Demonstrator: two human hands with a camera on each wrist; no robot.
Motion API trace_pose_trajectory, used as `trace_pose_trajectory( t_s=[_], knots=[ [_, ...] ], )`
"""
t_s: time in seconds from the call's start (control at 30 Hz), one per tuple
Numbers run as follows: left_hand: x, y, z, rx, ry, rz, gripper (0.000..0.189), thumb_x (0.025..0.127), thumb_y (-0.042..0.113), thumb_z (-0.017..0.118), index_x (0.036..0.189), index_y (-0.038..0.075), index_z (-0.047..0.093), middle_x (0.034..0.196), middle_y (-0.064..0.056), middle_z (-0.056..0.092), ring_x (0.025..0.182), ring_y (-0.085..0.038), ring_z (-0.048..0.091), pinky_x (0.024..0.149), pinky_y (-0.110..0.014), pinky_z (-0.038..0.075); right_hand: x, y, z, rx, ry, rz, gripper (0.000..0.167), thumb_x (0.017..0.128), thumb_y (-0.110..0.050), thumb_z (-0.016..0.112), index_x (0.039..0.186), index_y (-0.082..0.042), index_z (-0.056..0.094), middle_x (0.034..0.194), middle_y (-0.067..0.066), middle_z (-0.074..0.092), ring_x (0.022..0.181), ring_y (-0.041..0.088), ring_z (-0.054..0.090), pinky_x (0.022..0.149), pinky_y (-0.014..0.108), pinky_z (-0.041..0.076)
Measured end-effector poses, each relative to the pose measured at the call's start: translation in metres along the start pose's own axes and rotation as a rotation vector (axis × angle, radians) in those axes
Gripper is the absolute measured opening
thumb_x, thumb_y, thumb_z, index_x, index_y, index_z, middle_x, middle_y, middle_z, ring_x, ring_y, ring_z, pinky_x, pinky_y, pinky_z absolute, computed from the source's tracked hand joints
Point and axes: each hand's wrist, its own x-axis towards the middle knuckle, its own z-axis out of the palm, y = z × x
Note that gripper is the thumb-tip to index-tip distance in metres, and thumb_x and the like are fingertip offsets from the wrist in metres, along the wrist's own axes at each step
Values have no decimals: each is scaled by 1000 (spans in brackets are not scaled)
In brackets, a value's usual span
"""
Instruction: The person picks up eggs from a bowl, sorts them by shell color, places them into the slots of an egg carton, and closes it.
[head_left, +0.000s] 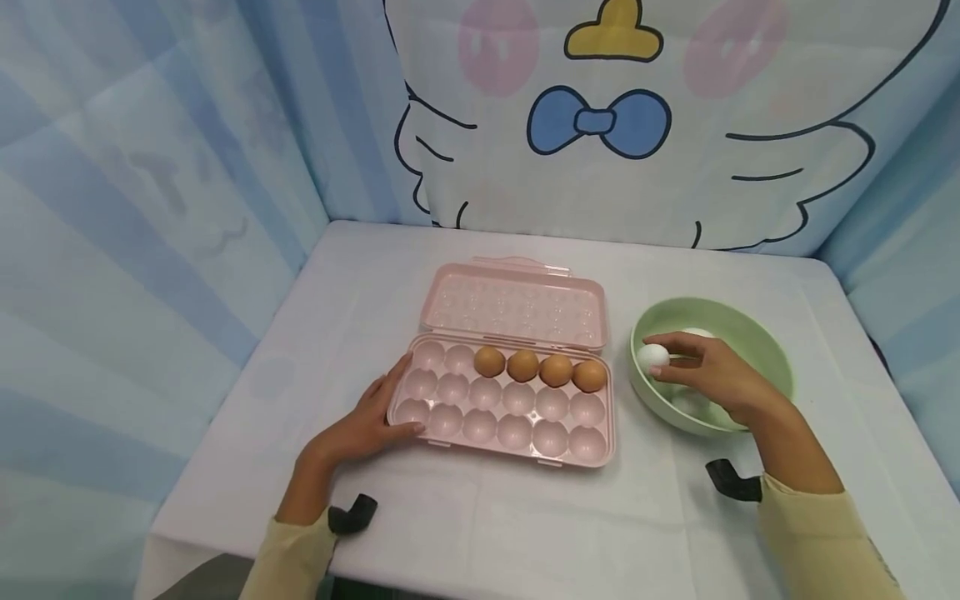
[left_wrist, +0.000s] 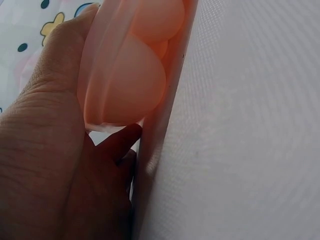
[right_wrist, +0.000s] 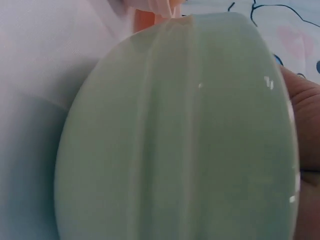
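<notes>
"Egg (head_left: 651, 359): where?"
"At nine o'clock of the green bowl (head_left: 753, 343), pinched by the right hand (head_left: 712, 373)."
"Danger?"
"A loose pinch could drop and crack it. The left hand (head_left: 366, 427) grips the carton (head_left: 514, 432) at eight o'clock; jerking that may jostle the brown eggs (head_left: 522, 365)."

Pale-blue fabric hangings (head_left: 135, 275) (a blue bow (head_left: 595, 122) printed at the back) surround a white-covered table (head_left: 367, 275).

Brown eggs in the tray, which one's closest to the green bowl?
The rightmost brown egg, in the tray's right-end column; the other three line up to its left, farther from the bowl.
</notes>
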Motion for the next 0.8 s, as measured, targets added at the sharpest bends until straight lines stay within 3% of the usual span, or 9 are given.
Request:
trace_pose_trajectory(
  t_s=[0.13, 0.3, 0.47, 0.6, 0.8],
  knots=[
    [0, 2, -1, -12, 1, -3, 108, 93, 40, 76, 168, 24, 0, 172, -13, 9, 154, -43, 4, 118, -66, 9, -1, -4, 0, -1, 25, -36, 59, 94, -22, 81, 145, -4, 58, 143, 19, 55, 129, 42, 55, 84, 31, 55],
    [0, 3, -1, -16, 2, -18, 108, 93, 41, 76, 168, 25, 0, 172, -12, 9, 154, -43, 4, 118, -67, 10, -2, -9, 1, -24, 60, -32, 59, 95, -26, 79, 145, -4, 58, 141, 17, 56, 127, 40, 56, 86, 40, 54],
    [2, 4, 0, -19, 1, -35, 109, 92, 43, 76, 168, 27, 0, 172, -10, 9, 154, -42, 2, 117, -68, 11, -5, -13, 3, 5, 125, -49, 57, 97, -32, 76, 144, -6, 57, 136, 6, 60, 122, 19, 60, 89, 25, 50],
    [3, 2, 0, -11, -1, -27, 109, 93, 42, 76, 168, 26, 0, 172, -10, 8, 154, -42, 2, 118, -67, 10, -10, -20, 9, 51, 144, -149, 52, 98, -27, 75, 144, -9, 59, 132, 0, 63, 112, 5, 64, 87, 17, 50],
    [2, 0, -1, -6, -1, -15, 108, 93, 41, 76, 168, 25, 0, 172, -11, 8, 154, -42, 3, 118, -67, 10, -21, -31, 26, 119, 152, -304, 44, 98, -10, 74, 140, -3, 62, 124, 0, 67, 102, 12, 69, 84, 19, 53]
  ],
)
